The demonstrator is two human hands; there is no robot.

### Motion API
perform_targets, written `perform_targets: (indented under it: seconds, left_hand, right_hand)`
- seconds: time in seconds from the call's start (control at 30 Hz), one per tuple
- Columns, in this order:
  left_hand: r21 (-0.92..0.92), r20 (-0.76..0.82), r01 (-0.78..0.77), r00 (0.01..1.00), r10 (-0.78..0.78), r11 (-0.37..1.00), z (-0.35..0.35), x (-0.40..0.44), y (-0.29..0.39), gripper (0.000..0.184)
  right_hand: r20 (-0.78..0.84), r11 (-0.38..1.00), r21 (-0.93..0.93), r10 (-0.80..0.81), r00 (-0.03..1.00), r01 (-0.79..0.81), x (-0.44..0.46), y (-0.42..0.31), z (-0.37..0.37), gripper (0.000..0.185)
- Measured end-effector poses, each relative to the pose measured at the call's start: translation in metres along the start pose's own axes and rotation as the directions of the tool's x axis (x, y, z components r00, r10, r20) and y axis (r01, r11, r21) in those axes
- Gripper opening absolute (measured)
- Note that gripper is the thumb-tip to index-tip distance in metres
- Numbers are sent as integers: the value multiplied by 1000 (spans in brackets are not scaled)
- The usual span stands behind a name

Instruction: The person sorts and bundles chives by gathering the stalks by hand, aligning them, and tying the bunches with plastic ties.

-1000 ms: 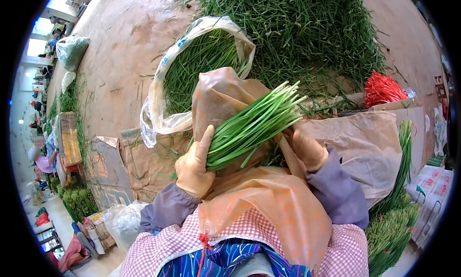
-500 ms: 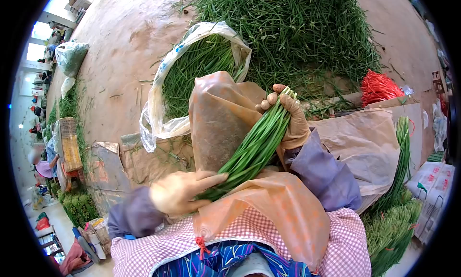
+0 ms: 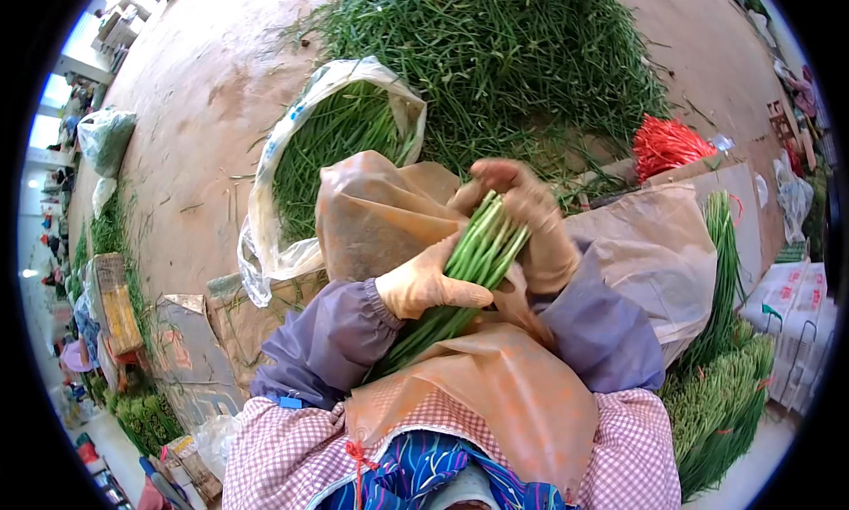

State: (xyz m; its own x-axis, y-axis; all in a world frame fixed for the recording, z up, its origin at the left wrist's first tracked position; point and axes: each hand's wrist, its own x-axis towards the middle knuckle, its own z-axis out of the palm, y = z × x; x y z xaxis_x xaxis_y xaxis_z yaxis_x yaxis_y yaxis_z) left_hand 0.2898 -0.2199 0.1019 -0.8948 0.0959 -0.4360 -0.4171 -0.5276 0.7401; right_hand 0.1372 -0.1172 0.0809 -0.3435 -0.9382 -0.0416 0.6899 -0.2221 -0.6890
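Observation:
A bunch of long green stalks point(image 3: 482, 249) lies slantwise over my lap, its pale cut ends pointing up and away from me. My gloved left hand point(image 3: 433, 280) is wrapped round the upper part, thumb across the front. Beside the cut ends is my gloved right hand point(image 3: 535, 214), smeared by motion, so I cannot make out its finger grip. Under the bunch, a translucent brownish plastic sheet point(image 3: 495, 377) with orange spots covers my lap and knees.
Ahead is a large heap of green stalks point(image 3: 495, 59). An open plastic bag point(image 3: 256, 209) of stalks stands front left. Red ties point(image 3: 668, 148) lie front right. Tied bundles point(image 3: 721, 404) stand at my right, near white packages point(image 3: 791, 307). A person point(image 3: 78, 355) is far left.
My left hand has moved from the lower stalks up to grip near the cut ends. My right hand has shifted at the ends and blurred. The whole view has turned slightly.

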Motion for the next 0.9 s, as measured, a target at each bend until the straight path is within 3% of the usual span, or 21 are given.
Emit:
perform_targets:
  seconds: [0.07, 0.1, 0.13, 0.2, 0.23, 0.27, 0.33, 0.4, 0.43, 0.47, 0.5, 0.53, 0.6, 0.63, 0.73, 0.83, 0.9]
  left_hand:
    - [-52, 15, 63, 998, -62, 997, -3, -1, 0, 69]
    - [-54, -27, 23, 999, -24, 998, 1, -2, 1, 60]
    - [-40, -36, 22, 999, -24, 999, -1, -1, 0, 58]
    - [-11, -44, 28, 999, -28, 1000, -7, 5, -7, 55]
    - [-1, -40, 36, 999, -36, 999, -8, 8, -8, 50]
    - [-7, -27, 60, 998, -60, 998, -6, 8, -6, 49]
    - [-14, -9, 103, 995, -103, 995, -4, 5, 1, 46]
    - [-9, -85, 65, 994, -66, 998, -5, 5, -1, 39]
    - [-8, -104, 61, 993, -61, 998, -9, 5, -2, 38]
    - [-1, -119, 57, 991, -57, 998, -13, 4, -3, 37]
    - [-5, -154, 49, 987, -50, 999, -13, 4, -3, 35]
    - [-12, -162, 38, 986, -40, 999, -13, 4, -3, 36]
    - [-32, -166, 20, 986, -25, 999, -10, 6, -4, 37]
    - [-93, -149, 25, 988, -39, 995, -8, 7, -5, 39]
    - [-250, -126, 17, 991, -50, 968, -10, 3, -6, 45]
    - [-340, -115, -47, 993, 8, 939, -14, -2, -13, 51]
    - [-325, -124, -72, 992, 33, 943, -15, -2, -18, 52]
  right_hand:
    - [-81, 947, -229, -248, 965, 224, 12, -28, -24, 43]
    - [-47, 956, -129, -271, 961, 263, 14, -51, -38, 47]
    - [-38, 888, -337, -343, 938, 311, 15, -60, -29, 57]
    - [18, 625, -698, -473, 881, 350, 14, -75, -17, 76]
    - [212, 507, -799, -265, 941, 323, 16, -65, -23, 84]
    - [317, 511, -817, 9, 948, 268, 13, -48, -17, 79]
    - [302, 596, -784, 121, 946, 174, 0, -23, -8, 70]
    - [4, 860, -500, -114, 994, 100, 8, -19, -25, 66]
    - [-175, 854, -508, -233, 957, 115, 7, -24, -33, 61]
    - [-204, 861, -476, -304, 931, 177, -1, -28, -32, 55]
    - [-190, 862, -500, -202, 961, 82, -6, -28, -36, 50]
    - [-183, 850, -527, -102, 978, -10, -11, -27, -39, 46]
    - [-266, 636, -724, 96, 959, -265, -18, -22, -12, 43]
    - [-138, 472, -877, -60, 989, -94, -21, -7, -7, 40]
    - [-139, 657, -743, 38, 990, -129, -20, 0, -3, 33]
    - [-132, 537, -841, -82, 988, -68, -21, -5, 3, 21]
    - [-18, 402, -911, -254, 967, 88, -20, 4, -9, 15]
